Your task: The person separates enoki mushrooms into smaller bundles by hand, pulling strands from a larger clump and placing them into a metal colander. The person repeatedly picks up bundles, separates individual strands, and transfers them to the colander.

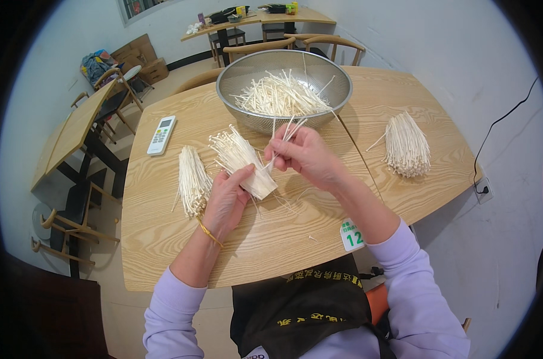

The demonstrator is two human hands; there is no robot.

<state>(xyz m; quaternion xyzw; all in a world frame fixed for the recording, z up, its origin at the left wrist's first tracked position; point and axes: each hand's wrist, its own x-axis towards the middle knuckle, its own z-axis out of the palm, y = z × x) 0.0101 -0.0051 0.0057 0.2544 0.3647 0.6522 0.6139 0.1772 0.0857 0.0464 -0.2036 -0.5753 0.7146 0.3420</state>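
Observation:
My left hand [230, 195] grips a bunch of enoki mushrooms [241, 155] near its cut base, with the caps pointing away from me. Just to the right, my right hand [305, 155] pinches a few thin enoki strands [291, 128] between thumb and fingers. Beyond both hands stands a perforated steel colander [235, 114], partly filled with loose enoki [280, 96]. A second enoki bunch [192, 181] lies left of my left hand, its caps towards me. Another whole bunch [406, 143] rests on the right part of the table.
A white remote control [162, 135] lies on the left of the wooden table [163, 251]. Near the front edge is a numbered card [353, 235]. A black cable [500, 119] runs down the right wall to a socket. Chairs [334, 42] stand behind the colander.

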